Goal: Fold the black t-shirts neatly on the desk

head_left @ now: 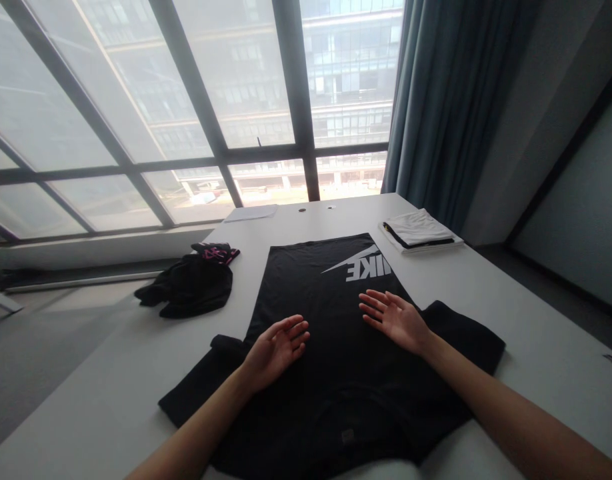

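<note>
A black T-shirt (331,333) lies spread on the white table, its collar towards me and its hem at the far side. White NIKE lettering with a swoosh shows near the far right corner, upside down from here. Over the left half of the shirt is my left hand (276,350), palm turned inward, fingers apart and holding nothing. My right hand (396,320) hovers over the right half, below the lettering, also empty with its fingers spread. Whether either hand touches the cloth, I cannot tell.
On the white table (526,320), a crumpled black garment (191,287) lies at the left edge beside a black and pink item (217,253). Folded white and black clothes (419,230) rest at the back right. A pale flat sheet (251,213) is at the back left, near the windows.
</note>
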A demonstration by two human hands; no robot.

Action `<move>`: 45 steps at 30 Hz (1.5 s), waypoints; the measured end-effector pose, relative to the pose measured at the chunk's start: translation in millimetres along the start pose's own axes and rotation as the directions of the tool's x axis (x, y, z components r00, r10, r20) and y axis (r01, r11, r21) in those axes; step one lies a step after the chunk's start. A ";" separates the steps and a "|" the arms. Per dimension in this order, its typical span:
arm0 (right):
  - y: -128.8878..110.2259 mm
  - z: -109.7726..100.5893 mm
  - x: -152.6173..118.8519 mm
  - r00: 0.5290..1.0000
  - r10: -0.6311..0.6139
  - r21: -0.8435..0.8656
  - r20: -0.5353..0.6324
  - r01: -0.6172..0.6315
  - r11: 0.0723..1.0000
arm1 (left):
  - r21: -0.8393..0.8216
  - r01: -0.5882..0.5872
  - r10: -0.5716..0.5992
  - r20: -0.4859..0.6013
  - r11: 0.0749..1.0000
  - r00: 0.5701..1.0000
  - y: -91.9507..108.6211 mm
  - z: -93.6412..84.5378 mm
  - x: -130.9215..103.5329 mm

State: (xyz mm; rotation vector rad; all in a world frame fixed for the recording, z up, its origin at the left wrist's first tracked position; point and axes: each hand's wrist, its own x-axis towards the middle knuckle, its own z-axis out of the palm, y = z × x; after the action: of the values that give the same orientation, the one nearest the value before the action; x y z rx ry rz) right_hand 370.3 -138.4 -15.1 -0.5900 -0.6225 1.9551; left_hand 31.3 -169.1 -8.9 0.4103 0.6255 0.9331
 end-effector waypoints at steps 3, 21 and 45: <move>1.0 -1.6 2.8 1.000 0.016 0.018 -0.016 -0.016 1.000 | -0.002 0.006 -0.006 0.002 1.000 1.000 0.6 0.0 -0.8; -49.0 -44.3 11.7 0.981 -0.076 -0.015 -0.180 0.075 0.997 | 0.003 0.011 -0.011 0.008 1.000 1.000 3.2 0.0 1.9; -42.9 -10.4 2.5 0.985 -0.145 0.053 0.089 0.140 0.989 | -0.004 0.035 -0.035 -0.022 0.999 0.999 4.3 5.2 6.4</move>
State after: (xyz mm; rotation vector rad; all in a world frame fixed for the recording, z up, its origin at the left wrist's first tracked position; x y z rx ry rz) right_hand 403.7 -116.9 4.3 -0.4162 -0.6572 1.8650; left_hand 34.9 -161.7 -4.5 0.3850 0.6495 0.9066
